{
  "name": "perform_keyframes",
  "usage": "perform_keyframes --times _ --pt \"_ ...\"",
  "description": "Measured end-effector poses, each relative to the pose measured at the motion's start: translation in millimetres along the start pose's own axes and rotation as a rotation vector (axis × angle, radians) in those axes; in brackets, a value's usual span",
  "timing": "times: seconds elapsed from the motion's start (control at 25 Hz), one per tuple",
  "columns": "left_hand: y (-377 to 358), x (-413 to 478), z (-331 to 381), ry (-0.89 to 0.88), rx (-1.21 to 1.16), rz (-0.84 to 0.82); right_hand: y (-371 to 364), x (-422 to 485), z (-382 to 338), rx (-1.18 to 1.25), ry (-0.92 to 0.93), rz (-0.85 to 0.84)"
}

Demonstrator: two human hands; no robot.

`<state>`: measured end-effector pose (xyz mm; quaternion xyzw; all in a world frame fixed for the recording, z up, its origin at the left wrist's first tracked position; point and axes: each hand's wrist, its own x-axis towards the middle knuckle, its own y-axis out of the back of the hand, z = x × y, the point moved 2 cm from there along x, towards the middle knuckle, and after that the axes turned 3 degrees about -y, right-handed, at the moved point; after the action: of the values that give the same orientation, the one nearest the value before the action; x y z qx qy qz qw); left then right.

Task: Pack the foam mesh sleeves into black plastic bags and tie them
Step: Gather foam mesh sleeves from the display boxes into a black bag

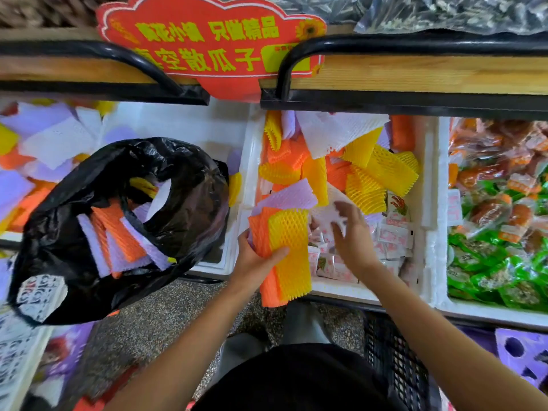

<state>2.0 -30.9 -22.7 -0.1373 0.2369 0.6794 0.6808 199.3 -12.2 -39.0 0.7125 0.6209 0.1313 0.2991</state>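
Item: gathering stage of packing, bag not yet filled or tied. Left hand (255, 262): fingers and thumb curled round a flat stack of foam mesh sleeves (290, 232), yellow on top, orange beneath, a purple one behind; the stack is held upright over the near edge of the white foam box (428, 179), forearm coming up from below. Right hand (354, 235): reaching into the same box, fingers spread wide and loose, blurred, over a pale sleeve (323, 218); whether it touches that sleeve cannot be told, and nothing is gripped. Loose sleeves (376, 170): yellow, orange and white, heaped across the far half of the box above a layer of small sachets (391, 235). Black plastic bag (189, 209): to the left, beside the box, mouth gaping toward the camera, orange, white and purple sleeves already inside, room apparently left. Step in hand, as judged: collecting one more sleeve onto the stack. Next move calls for closing the right fingers on the pale sleeve, laying it against the stack, then carrying the whole stack left into the bag's mouth without snagging the rim; tying comes later.
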Motion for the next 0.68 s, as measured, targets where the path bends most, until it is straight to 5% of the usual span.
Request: perform_keyframes --times 0.2,0.68 --pt "14.5 -9.0 -4.9 0.023 -0.028 0.061 -4.4 50.6 39.9 -0.39 -0.188 -0.038" --pt "14.9 1.4 -7.4 0.022 -0.013 0.047 52.9 -26.5 49.4 -0.19 -0.187 -0.063"
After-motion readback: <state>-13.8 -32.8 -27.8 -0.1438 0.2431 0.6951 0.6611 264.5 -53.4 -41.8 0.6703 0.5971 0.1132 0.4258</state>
